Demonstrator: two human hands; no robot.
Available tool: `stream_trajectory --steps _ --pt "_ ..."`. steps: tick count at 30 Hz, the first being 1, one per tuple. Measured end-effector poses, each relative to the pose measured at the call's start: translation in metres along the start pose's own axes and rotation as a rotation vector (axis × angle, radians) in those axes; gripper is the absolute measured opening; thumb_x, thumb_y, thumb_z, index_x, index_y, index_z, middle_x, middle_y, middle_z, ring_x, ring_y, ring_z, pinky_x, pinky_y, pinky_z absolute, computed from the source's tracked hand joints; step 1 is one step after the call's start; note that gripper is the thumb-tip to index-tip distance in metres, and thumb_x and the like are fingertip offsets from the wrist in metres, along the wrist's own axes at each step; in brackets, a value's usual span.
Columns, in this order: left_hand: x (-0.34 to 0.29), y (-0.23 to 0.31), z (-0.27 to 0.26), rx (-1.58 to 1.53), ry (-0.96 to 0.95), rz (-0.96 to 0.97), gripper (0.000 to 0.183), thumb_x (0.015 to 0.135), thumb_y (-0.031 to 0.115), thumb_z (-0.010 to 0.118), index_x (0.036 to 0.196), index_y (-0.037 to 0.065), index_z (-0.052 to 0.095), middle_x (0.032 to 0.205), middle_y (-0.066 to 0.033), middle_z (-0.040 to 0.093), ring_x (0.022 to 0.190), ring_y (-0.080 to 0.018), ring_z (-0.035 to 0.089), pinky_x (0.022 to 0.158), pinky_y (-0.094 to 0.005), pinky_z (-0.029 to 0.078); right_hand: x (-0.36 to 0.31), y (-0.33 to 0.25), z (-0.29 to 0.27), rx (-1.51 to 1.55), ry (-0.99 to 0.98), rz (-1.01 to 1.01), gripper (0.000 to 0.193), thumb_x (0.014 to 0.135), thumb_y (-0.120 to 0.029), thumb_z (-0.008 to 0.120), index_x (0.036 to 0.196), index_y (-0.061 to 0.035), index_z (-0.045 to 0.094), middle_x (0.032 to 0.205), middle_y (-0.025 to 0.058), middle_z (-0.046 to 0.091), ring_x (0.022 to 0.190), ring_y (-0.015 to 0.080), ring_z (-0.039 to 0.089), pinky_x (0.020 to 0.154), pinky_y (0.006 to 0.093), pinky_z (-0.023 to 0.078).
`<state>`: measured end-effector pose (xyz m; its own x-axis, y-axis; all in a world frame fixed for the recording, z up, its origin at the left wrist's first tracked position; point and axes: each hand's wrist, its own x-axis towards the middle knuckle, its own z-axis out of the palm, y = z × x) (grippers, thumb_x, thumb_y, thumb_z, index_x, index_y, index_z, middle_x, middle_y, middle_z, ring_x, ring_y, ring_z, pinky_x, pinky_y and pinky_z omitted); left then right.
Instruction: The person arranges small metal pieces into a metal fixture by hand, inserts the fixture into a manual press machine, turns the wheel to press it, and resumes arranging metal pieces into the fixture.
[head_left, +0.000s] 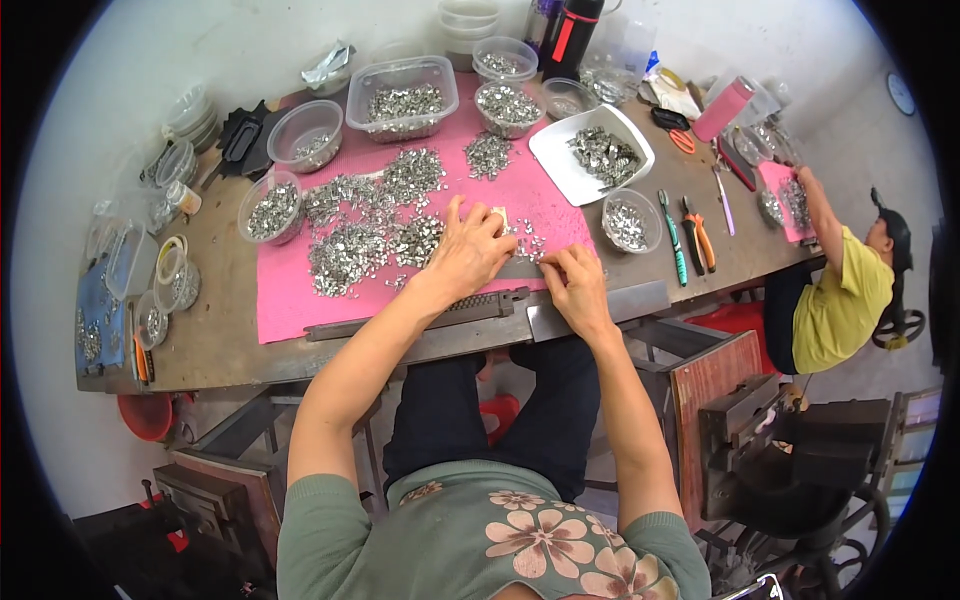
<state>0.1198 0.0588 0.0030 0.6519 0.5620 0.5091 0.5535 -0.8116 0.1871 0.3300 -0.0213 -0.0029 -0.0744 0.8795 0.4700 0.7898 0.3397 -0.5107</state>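
Small metal pieces (530, 241) lie on pink sheet (285, 305) between left hand (468, 248), fingers bent, and right hand (578, 287), thumb and forefinger close together, can't tell if either grips one; metal bar (480, 308) along desk's (215, 335) near edge.

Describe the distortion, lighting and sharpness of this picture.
Head view: fisheye distortion bows the table, and black fills the corners; head view: the wall looks bright; head view: the metal pieces glint, their finer shapes unclear.
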Motion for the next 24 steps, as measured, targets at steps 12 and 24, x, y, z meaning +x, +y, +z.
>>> stream_trajectory --steps 12,24 --pt "-0.054 0.026 -0.04 -0.101 0.186 -0.15 0.007 0.088 0.012 0.07 0.092 0.01 0.065 0.093 -0.0033 0.062 0.099 -0.0237 0.057 0.102 -0.0488 0.033 -0.003 0.01 -0.002 0.085 -0.011 0.097 0.008 0.083 -0.009 0.075 0.089 -0.0066 0.071 0.083 0.0098 0.062 0.084 0.0306 0.061 0.079 0.043 0.046" --pt "-0.085 0.048 -0.039 -0.215 0.242 -0.309 0.006 0.087 0.01 0.069 0.092 0.009 0.066 0.09 -0.0027 0.064 0.095 -0.0233 0.059 0.103 -0.0474 0.035 -0.001 0.002 0.013 -0.213 0.093 -0.008 0.009 0.082 -0.007 0.073 0.088 -0.0062 0.066 0.086 0.0085 0.06 0.085 0.0302 0.06 0.08 0.0443 0.043"
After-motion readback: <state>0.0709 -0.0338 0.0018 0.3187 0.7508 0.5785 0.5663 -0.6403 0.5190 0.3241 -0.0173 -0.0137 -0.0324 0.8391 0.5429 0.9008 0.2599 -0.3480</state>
